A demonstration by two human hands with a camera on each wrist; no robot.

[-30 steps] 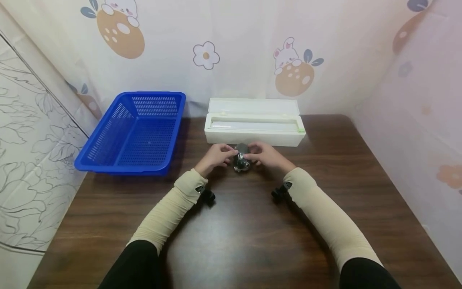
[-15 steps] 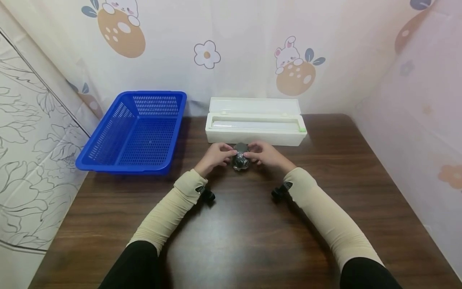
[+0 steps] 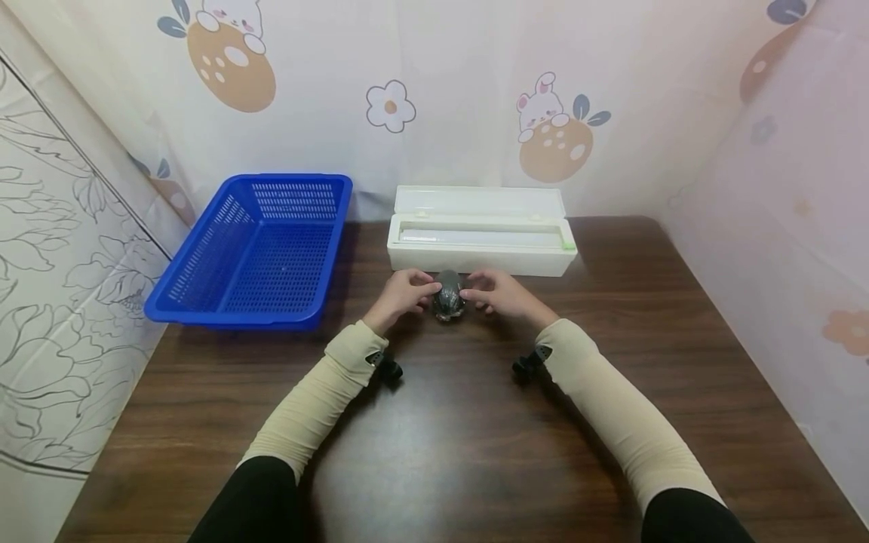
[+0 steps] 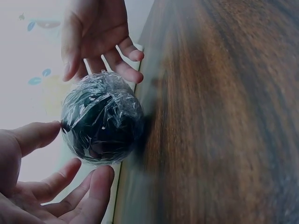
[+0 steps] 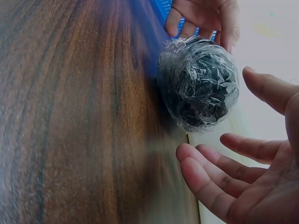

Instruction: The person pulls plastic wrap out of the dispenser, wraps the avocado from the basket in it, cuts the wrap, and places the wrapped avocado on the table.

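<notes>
A dark green, egg-shaped avocado wrapped in crinkled cling film sits on the table between my hands. My left hand holds its left side, thumb tip and a fingertip at the wrapped surface, as the left wrist view shows of the avocado. On the other side is my right hand, fingers spread and relaxed. In the right wrist view a gap separates this right hand from the film. Just behind stands a white cling film box, its lid raised and a roll inside.
To the left on the brown wooden table stands a blue plastic basket with slotted walls. A printed curtain hangs behind the table, and more patterned cloth borders both sides.
The avocado has shifted slightly left and turned, showing more of its smooth dark top. My right thumb has come away from its side; the left hand stays by it.
</notes>
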